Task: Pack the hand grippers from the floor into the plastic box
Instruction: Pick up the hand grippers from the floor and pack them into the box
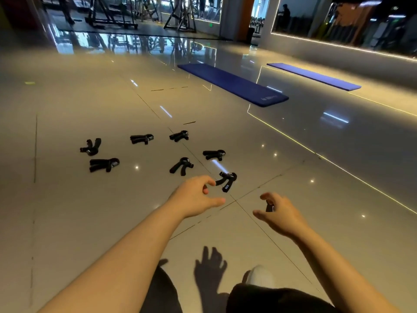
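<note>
Several black hand grippers lie scattered on the glossy tiled floor [67,199]. The nearest hand gripper [226,180] lies just right of my left hand [198,196], whose fingers are apart and curled, the index fingertip close to one handle. Others lie further out: one hand gripper [181,166], another [214,154], and a third at the far left [103,164]. My right hand [281,214] hovers lower right with thumb and fingers apart; a small dark piece [269,208] shows behind its fingers, mostly hidden. No plastic box is in view.
Two blue exercise mats [234,84] [313,75] lie on the floor beyond. Gym machines [108,14] stand at the back. My knees and a white shoe [259,276] are at the bottom edge, with hand shadows on the tiles.
</note>
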{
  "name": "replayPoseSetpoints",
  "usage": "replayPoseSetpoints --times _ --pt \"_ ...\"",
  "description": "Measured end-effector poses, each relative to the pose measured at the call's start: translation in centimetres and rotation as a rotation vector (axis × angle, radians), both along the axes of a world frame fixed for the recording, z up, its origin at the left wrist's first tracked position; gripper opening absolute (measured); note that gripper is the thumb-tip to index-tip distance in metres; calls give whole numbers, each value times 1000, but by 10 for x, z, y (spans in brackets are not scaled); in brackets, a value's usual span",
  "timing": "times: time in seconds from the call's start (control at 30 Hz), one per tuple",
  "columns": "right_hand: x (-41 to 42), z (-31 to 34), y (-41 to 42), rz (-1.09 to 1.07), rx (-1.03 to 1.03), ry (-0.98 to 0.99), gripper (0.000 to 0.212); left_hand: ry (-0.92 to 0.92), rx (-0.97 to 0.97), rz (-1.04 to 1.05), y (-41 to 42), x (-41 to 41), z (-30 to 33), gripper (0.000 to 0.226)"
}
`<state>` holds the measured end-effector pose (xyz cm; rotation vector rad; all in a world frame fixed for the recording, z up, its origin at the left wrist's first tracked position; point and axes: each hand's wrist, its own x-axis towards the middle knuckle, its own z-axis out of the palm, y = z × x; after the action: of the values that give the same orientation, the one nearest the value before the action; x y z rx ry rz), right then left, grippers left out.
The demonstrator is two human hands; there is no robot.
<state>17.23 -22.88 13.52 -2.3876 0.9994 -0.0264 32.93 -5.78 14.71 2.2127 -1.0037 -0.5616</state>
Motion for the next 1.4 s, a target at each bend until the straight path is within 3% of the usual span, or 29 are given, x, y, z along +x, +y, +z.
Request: replayPoseSetpoints --times 0.1,0.27,0.37,0.63,0.77,0.87,0.97,1.13,1.23,1.4 --pt "10 -18 -45 4 12 17 58 6 22 -48 -55 13 -15 67" --pt "17 -53 -128 -107 60 52 63 -120 246 -206 -140 56 -45 74" --pt "36 -91 -168 -165 75 146 69 -170 213 -152 -175 93 -73 73" --pt "75 -236 -242 -314 129 384 74 -148 245 -41 -250 149 -233 75" --pt "77 -288 -273 -472 185 437 83 -289 239 -66 -289 172 -303 76" --pt "77 -311 -283 -453 203 480 87 -302 293 -20 -314 190 -349 83" --pt "79 -323 -286 -393 142 533 86 -339 382 -12 -335 195 -362 88" --pt "90 -326 -298 -401 107 542 73 -297 417 3 -342 195 -372 67" --pt "94 -327 -296 -354 45 623 78 -301 357 1 -338 196 -377 57" --pt "89 -328 -288 -309 -22 592 72 -108 251 80 -329 181 -366 59"
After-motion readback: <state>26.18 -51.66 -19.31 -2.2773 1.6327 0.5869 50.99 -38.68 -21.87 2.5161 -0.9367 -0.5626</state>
